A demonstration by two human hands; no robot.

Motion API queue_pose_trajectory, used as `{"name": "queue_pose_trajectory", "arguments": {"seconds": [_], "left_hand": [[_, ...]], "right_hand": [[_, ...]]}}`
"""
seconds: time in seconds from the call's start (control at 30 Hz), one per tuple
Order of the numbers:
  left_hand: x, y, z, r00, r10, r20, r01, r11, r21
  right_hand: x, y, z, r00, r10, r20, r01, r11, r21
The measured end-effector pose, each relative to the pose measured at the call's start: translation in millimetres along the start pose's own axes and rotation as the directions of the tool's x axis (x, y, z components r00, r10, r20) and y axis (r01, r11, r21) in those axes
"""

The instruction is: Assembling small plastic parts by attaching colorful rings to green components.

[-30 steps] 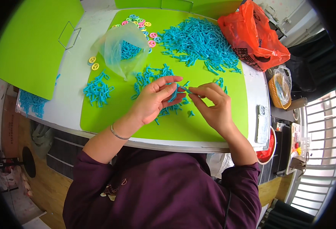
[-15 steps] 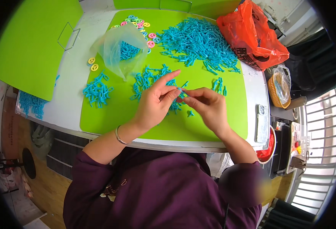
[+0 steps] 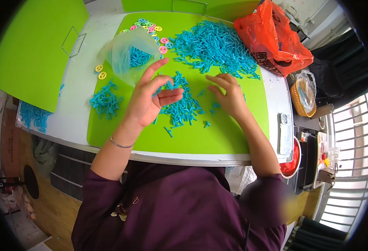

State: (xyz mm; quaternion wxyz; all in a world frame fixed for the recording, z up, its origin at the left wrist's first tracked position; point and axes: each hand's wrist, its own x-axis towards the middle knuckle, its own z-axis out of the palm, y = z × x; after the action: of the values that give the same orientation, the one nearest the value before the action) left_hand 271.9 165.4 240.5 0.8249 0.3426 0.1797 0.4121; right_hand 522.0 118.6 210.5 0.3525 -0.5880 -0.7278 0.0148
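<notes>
My left hand (image 3: 148,100) hovers above the green mat (image 3: 217,140) with its index finger stretched out. A small blue plastic piece (image 3: 157,89) shows between its thumb and curled fingers. My right hand (image 3: 230,98) lies palm down on the mat, fingers apart, with the fingertips at the loose blue pieces (image 3: 182,106) in the middle. A big heap of the same blue pieces (image 3: 213,44) lies further back. A smaller bunch of blue pieces (image 3: 105,100) sits at the mat's left edge.
A clear plastic bag (image 3: 131,56) holding blue pieces lies at the back left, with small coloured rings (image 3: 150,28) around it. An orange plastic bag (image 3: 271,37) sits at the back right. A phone (image 3: 285,134) lies at the table's right edge. A second green board (image 3: 33,50) lies left.
My hands, joined on a blue piece over the middle of the mat, have come apart. The left lifted toward the clear bag; the right settled flat on the mat.
</notes>
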Motion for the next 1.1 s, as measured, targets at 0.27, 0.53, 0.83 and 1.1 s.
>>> {"name": "queue_pose_trajectory", "arguments": {"seconds": [0.27, 0.53, 0.83, 1.1], "left_hand": [[7, -14, -7, 0.985, -0.174, -0.004, 0.174, 0.985, -0.01], [3, -29, 2, 0.998, -0.061, 0.013, 0.05, 0.909, 0.414], [5, -38, -1, 0.991, 0.042, 0.129, -0.114, 0.775, 0.622], [3, -38, 1, 0.986, -0.154, 0.056, 0.11, 0.875, 0.472]], "right_hand": [[-5, -5, 0, 0.98, -0.115, 0.163, 0.129, 0.989, -0.077], [-9, -33, -12, 0.95, 0.162, 0.268, -0.232, 0.939, 0.253], [-15, -52, -15, 0.986, -0.039, 0.162, 0.008, 0.983, 0.186], [-18, -54, -9, 0.887, 0.279, 0.368, -0.459, 0.619, 0.637]]}}
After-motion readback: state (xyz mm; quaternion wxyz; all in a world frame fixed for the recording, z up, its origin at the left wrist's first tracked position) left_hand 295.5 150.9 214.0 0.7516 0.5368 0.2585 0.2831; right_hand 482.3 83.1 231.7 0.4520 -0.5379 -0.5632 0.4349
